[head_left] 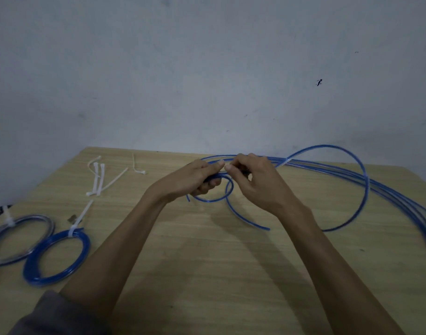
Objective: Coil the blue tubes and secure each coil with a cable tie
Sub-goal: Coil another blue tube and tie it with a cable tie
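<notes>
A long blue tube (364,182) loops over the far right of the wooden table (207,274). My left hand (197,180) grips a small loop of it near the table's far middle. My right hand (255,182) pinches the same tube right beside the left thumb. A free tube end curves toward me below the hands. At the left lies a finished blue coil (29,269) bound with a white cable tie (74,230). Loose white cable ties (98,180) lie at the far left.
A second, greyer coil (40,245) with its own tie sits at the left edge, partly cut off. More blue tube strands (415,209) run off the table's right edge. A grey wall stands right behind the table.
</notes>
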Demonstrator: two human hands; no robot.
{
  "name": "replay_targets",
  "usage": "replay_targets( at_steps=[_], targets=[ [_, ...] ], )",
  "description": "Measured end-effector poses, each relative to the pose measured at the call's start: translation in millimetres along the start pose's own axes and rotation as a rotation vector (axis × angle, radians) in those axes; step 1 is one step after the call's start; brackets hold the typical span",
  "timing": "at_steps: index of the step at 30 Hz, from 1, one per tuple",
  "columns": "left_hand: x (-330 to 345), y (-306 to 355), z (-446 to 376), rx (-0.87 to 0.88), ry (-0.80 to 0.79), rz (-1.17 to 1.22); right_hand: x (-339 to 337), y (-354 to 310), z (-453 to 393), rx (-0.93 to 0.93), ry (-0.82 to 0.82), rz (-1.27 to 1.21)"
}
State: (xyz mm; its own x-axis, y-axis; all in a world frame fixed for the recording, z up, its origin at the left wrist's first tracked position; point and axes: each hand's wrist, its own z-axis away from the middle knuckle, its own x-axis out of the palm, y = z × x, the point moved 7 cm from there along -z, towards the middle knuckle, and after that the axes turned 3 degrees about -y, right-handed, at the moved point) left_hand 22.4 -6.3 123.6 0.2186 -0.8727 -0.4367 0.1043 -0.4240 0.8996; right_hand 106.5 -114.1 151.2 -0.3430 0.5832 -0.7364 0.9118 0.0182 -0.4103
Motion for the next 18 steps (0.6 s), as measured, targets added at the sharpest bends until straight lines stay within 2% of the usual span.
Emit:
replay_targets(
  at_steps=[5, 10, 14, 18],
  targets=[
    [-0.4, 10.7, 1.6, 0.06, 0.02, 0.216, -8.6, 3.1, 0.8, 0.05, 0.031, -0.061],
    [-13.9, 6.4, 0.3, 0.051, 0.064, 0.589, -19.8, 5.4, -0.2, 0.028, 0.111, -0.04],
    [-8.1, 3.7, -0.6, 0.055, -0.009, 0.788, -15.3, 4.3, -2.2, -0.009, 0.151, 0.007],
    [-0.4, 0.8, 0.7, 0.02, -0.108, 0.862, -14.1, 6.4, -2.3, -0.019, 0.145, 0.048]
  ],
)
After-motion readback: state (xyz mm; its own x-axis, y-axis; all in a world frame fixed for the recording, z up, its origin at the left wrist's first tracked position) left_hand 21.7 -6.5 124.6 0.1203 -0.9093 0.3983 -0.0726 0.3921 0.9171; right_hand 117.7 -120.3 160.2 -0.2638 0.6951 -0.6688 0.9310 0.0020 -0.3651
